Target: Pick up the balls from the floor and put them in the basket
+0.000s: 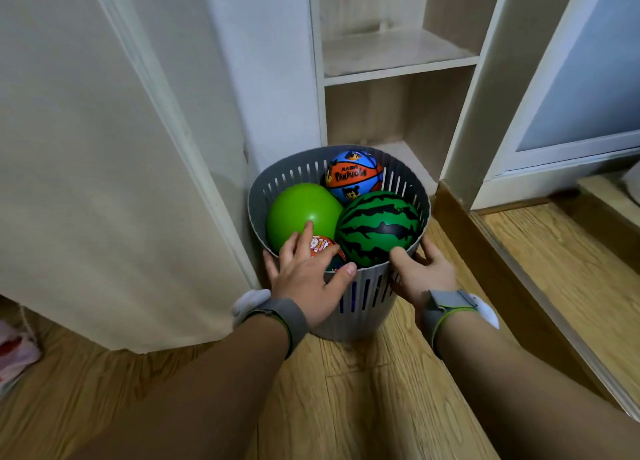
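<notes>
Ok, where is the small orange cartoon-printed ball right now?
The small orange cartoon-printed ball lies inside the grey slotted plastic basket at its near rim, under the left hand, below the plain green ball.

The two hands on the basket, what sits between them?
In the head view, the basket's slotted near wall and rim lie between the left hand and right hand.

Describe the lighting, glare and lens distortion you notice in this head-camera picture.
Head view: soft, dim indoor light; small glare spots on the plain green ball and watermelon-striped ball; wide-angle lens bows the white wardrobe frame and stretches both forearms; focus is sharp on the grey slotted plastic basket.
</notes>
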`<state>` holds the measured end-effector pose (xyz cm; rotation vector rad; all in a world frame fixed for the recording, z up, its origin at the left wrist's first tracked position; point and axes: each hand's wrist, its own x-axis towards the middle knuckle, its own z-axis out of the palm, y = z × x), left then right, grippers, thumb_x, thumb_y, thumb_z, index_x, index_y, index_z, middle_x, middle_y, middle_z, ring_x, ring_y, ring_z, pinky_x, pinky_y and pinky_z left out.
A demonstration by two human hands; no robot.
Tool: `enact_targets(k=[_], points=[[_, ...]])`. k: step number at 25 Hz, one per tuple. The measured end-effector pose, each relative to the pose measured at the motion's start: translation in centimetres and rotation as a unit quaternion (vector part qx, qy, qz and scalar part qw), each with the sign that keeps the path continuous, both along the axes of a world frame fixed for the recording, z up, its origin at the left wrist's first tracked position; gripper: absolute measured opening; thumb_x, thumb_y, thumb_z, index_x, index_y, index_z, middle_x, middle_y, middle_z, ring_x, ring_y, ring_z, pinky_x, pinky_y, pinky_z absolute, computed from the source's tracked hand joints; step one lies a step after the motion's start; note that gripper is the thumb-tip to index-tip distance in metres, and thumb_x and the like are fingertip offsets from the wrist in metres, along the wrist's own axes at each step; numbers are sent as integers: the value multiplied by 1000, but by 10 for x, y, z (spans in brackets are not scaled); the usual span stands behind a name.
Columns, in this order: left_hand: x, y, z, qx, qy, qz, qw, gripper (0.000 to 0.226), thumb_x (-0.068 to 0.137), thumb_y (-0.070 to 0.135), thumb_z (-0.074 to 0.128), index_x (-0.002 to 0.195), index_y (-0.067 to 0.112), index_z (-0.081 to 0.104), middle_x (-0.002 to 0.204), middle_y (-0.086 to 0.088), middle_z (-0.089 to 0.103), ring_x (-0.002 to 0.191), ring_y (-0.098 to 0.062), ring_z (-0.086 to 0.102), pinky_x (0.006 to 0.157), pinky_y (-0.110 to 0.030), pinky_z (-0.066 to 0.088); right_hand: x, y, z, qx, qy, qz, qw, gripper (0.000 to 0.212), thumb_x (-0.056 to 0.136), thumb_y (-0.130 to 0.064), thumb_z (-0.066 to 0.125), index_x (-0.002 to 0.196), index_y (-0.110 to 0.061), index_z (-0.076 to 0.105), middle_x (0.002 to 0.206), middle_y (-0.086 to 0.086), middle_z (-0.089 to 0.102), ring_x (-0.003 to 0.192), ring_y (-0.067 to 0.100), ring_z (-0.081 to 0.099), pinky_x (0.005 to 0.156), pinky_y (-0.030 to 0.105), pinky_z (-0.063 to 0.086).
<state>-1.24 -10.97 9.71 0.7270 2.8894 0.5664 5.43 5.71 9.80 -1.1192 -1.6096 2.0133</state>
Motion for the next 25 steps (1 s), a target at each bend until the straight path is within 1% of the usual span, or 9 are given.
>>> enact_targets(k=[3,5,7,10,13,15,18,21,25], points=[[-10,0,2,19,1,-1,1000,64,90,68,20,147,46,42,170,10,-4,154,-19,-4,118,-65,-11,-8,2,-2,4,13,2,1000,81,77,-26,78,151,-33,49,120,-12,68,117,22,67,101,48,57],[-20,3,-1,30,10,11,999,56,95,61,23,144,46,45,169,11,7,152,-18,3,118,-65,-9,-20,7,-8,9,22,3,1000,76,82,-22,76,152,-32,48,118,-11,66,119,22,66,102,49,56],[-26,5,-3,41,30,19,999,49,98,58,26,140,47,49,164,13,20,148,-20,10,118,-67,-7,-30,8,-10,9,18,0,1000,77,80,-25,75,152,-33,48,124,-10,66,120,22,66,103,49,55],[-34,9,-5,45,41,27,998,45,99,60,29,135,49,52,162,16,22,147,-21,13,118,-67,-6,-40,12,-3,1,-2,21,1000,74,91,-21,70,156,-37,38,146,-5,58,127,26,61,103,55,53],[-40,13,-2,53,21,26,998,41,98,62,32,130,50,56,163,17,19,148,-22,11,117,-67,-10,-41,18,15,44,-86,88,991,80,93,-39,69,160,-43,25,158,-6,44,137,34,51,104,59,49],[-42,14,0,51,15,30,998,40,98,63,33,128,50,56,164,16,18,149,-23,9,117,-67,-12,-35,19,28,102,-122,102,982,83,91,-50,69,161,-30,29,161,1,43,141,34,48,110,55,46],[-43,16,0,48,15,37,998,40,98,64,36,128,50,58,164,16,18,149,-25,10,118,-66,-10,-17,17,48,94,-155,147,972,74,92,-52,67,153,-18,45,147,12,57,123,37,61,96,56,55],[-44,14,3,44,4,38,998,41,97,64,36,127,49,59,164,14,20,149,-26,10,118,-66,-11,15,15,66,63,-137,169,974,50,97,-41,65,139,-14,59,120,8,70,96,24,68,82,48,58],[-41,21,7,35,18,49,998,44,97,66,34,127,46,60,163,12,24,150,-27,11,118,-66,-10,79,24,109,40,-15,134,990,24,99,-29,63,116,-15,71,105,11,79,98,29,76,86,49,60]])
